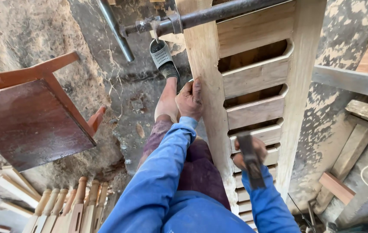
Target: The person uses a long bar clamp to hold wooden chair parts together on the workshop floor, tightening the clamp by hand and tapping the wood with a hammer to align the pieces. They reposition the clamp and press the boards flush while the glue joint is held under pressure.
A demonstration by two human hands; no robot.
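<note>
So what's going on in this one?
A person in blue sleeves is working on a louvred wooden frame held by a metal bar clamp. The left hand grips the frame's left upright, and the right hand holds a hammer over the slats. Turned wooden legs lie at lower left, beside a dark red-brown wooden piece.

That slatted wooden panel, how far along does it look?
Done: several slats already sit between the two uprights, and a bar clamp squeezes the louvred frame at the far end. In hand: the left hand steadies the left upright while the right hand holds a hammer over the slats. Left: the wood is bare and unfinished; whether every slat is seated cannot be told.
</note>
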